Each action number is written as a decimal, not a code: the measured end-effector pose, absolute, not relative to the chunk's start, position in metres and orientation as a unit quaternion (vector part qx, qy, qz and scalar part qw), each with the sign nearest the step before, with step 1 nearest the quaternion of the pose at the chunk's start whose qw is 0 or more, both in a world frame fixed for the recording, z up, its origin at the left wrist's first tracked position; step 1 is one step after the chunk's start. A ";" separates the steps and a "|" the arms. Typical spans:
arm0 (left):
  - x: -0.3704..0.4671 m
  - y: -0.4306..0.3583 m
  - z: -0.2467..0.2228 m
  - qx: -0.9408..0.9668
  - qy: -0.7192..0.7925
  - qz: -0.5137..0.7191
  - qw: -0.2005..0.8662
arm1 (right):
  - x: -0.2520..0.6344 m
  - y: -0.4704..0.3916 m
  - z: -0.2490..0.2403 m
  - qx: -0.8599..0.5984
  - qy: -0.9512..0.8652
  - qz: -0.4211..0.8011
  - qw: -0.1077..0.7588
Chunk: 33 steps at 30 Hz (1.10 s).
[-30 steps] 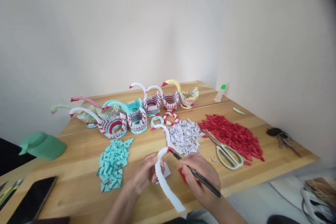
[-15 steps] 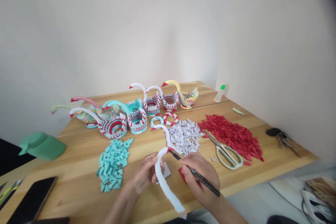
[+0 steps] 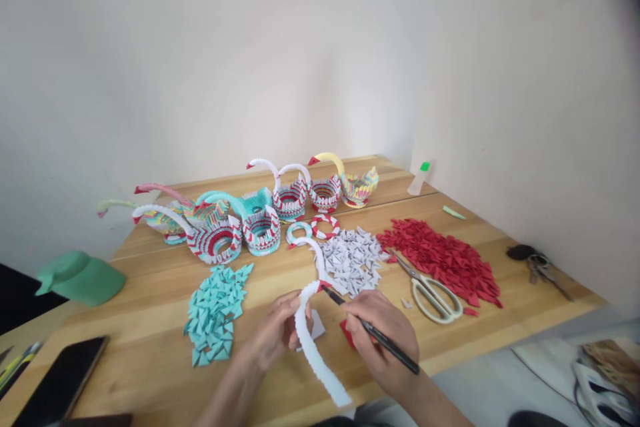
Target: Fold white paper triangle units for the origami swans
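Observation:
My left hand point(image 3: 277, 323) is closed around the upper part of a curved white paper swan neck point(image 3: 311, 349), whose red tip points right. A black pen point(image 3: 387, 345) is gripped in my right hand point(image 3: 383, 333), with its point at the red tip of the neck. Under my hands lie a white piece of paper point(image 3: 318, 324) and a red piece of paper point(image 3: 347, 333), partly hidden. Just beyond, a second white swan neck point(image 3: 319, 257) rests beside a pile of white folded paper pieces point(image 3: 353, 261).
Finished paper swans point(image 3: 263, 230) stand along the back. Turquoise pieces point(image 3: 215, 320) lie left, red pieces point(image 3: 445, 257) right, with scissors point(image 3: 437, 297) before them. Two paper rings point(image 3: 325, 227), keys point(image 3: 540, 267), a glue bottle point(image 3: 419, 180), a green cap point(image 3: 83, 277) and a phone point(image 3: 63, 380) surround these.
Almost nothing differs. The lower end of the white neck has shifted very slightly; both hands and the pen stay in place.

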State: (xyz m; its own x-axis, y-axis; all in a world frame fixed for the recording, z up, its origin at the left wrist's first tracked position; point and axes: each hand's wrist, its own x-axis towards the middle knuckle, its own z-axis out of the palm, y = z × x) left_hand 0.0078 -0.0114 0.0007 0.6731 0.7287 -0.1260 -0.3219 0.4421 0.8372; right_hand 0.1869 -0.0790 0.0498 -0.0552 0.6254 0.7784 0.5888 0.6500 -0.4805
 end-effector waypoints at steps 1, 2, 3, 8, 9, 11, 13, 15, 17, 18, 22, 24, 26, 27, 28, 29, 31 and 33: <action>0.008 -0.011 0.001 0.419 0.243 0.323 0.813 | 0.187 -0.079 0.050 -0.419 -0.726 0.015 0.546; 0.008 -0.011 0.001 0.419 0.243 0.323 0.813 | 0.188 -0.079 0.050 -0.421 -0.725 0.015 0.546; 0.008 -0.011 0.002 0.419 0.245 0.323 0.813 | 0.188 -0.079 0.050 -0.422 -0.724 0.015 0.545; 0.009 -0.011 0.002 0.418 0.253 0.319 0.812 | 0.189 -0.080 0.050 -0.425 -0.722 0.015 0.546; 0.009 -0.011 0.002 0.418 0.254 0.318 0.812 | 0.189 -0.080 0.050 -0.423 -0.721 0.017 0.548; 0.009 -0.011 0.002 0.417 0.257 0.316 0.812 | 0.188 -0.081 0.049 -0.421 -0.721 0.022 0.550; 0.008 -0.011 0.002 0.417 0.255 0.315 0.813 | 0.188 -0.081 0.049 -0.424 -0.720 0.026 0.549; 0.008 -0.012 0.001 0.417 0.251 0.318 0.814 | 0.188 -0.081 0.048 -0.425 -0.720 0.028 0.547; 0.008 -0.012 0.000 0.416 0.245 0.321 0.814 | 0.188 -0.080 0.048 -0.424 -0.721 0.027 0.548; 0.008 -0.012 0.000 0.416 0.242 0.323 0.815 | 0.188 -0.080 0.048 -0.423 -0.721 0.026 0.548; 0.008 -0.011 0.001 0.412 0.232 0.328 0.818 | 0.188 -0.079 0.048 -0.422 -0.723 0.020 0.546; 0.009 -0.011 0.001 0.411 0.226 0.329 0.820 | 0.188 -0.079 0.048 -0.423 -0.723 0.021 0.546; 0.009 -0.011 0.001 0.411 0.223 0.328 0.821 | 0.189 -0.080 0.049 -0.423 -0.722 0.022 0.546; 0.009 -0.011 0.001 0.410 0.224 0.327 0.821 | 0.189 -0.080 0.049 -0.423 -0.722 0.022 0.547; 0.009 -0.011 0.001 0.410 0.224 0.326 0.822 | 0.189 -0.080 0.049 -0.423 -0.722 0.021 0.548; 0.008 -0.011 0.002 0.409 0.226 0.326 0.822 | 0.189 -0.080 0.049 -0.421 -0.721 0.019 0.549; 0.009 -0.011 0.001 0.408 0.228 0.326 0.822 | 0.189 -0.081 0.049 -0.419 -0.721 0.018 0.552; 0.009 -0.011 0.001 0.407 0.229 0.327 0.822 | 0.189 -0.081 0.048 -0.419 -0.719 0.022 0.554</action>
State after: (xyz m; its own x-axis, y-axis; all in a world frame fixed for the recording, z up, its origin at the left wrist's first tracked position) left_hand 0.0087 -0.0111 0.0012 0.6818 0.7233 -0.1094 -0.3512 0.4549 0.8184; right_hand 0.1888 -0.0809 0.0479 -0.0356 0.6269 0.7783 0.5776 0.6484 -0.4959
